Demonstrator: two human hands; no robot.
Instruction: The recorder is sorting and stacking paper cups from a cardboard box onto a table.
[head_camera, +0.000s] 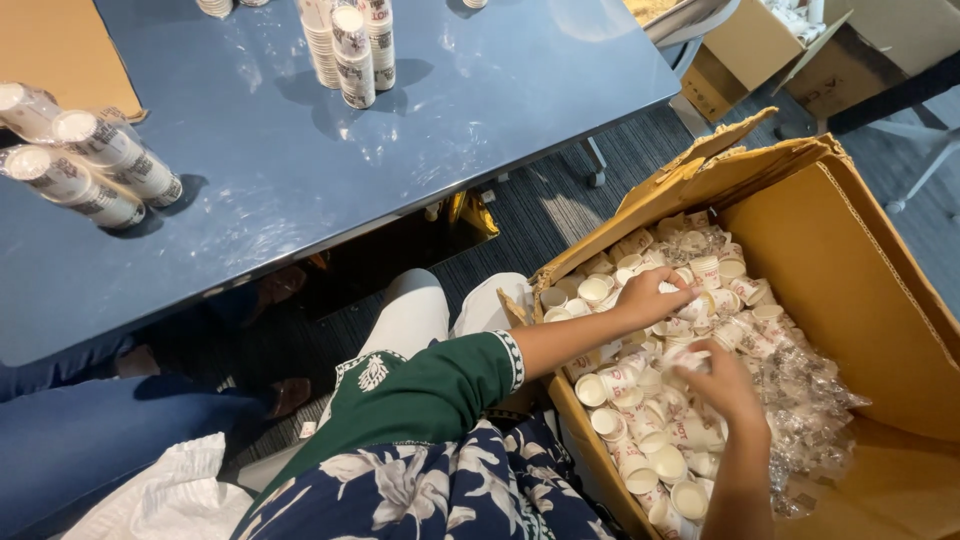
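Small paper cups are heaped loose in a large open cardboard box on the floor, beside the person's knees, and both hands are sunk among them. The left hand is curled over the cups near the far side of the heap, its fingers closed on one or two at the top. The right hand is bent nearer the middle of the box, fingertips pinched on a cup; how many it grips cannot be told. Crumpled clear plastic wrap is scattered through the heap on the right.

Some of the work looks done: on the blue table to the left, upright stacks of nested cups are stood at the far edge, and three wrapped stacks are laid on their sides near the left edge. Much is judged left, since the box is seen covered with loose cups across most of its floor, with only a bare strip of cardboard at the right

Further boxes are stood beyond the table
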